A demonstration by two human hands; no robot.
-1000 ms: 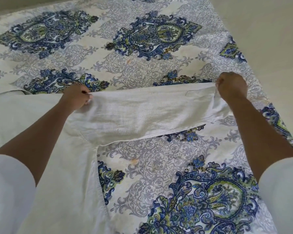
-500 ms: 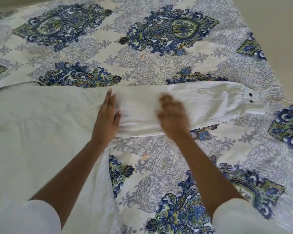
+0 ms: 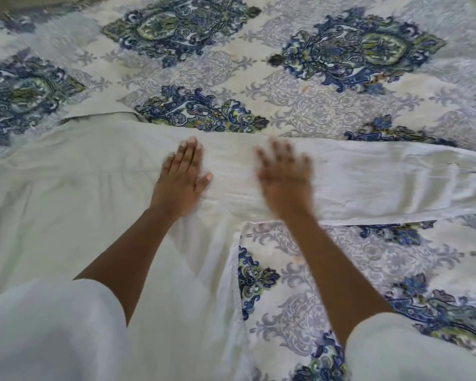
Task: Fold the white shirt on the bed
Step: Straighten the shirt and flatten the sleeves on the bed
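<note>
Both hands lay flat and unclenched on the shirt (image 3: 66, 204), gripping nothing. The left hand (image 3: 179, 178) pressed palm-down, fingers (image 3: 188, 154) straight and close together, just where the sleeve (image 3: 382, 180) met the body, most likely to pin that joint so the cloth would not creep. The right hand (image 3: 285, 178), just beside it on the sleeve itself, had its fingers spread. It was blurred, so whether it bore on the cloth or skimmed above it could not be told, though a smoothing stroke seemed the purpose. Beyond the right hand the sleeve ran straight out and flat, its far end cut by the frame edge. Outward of the left hand the shirt's body spread wide across the bed (image 3: 327, 111), whose patterned cover showed ahead of both hands and under the right forearm. Folding looked barely begun.
</note>
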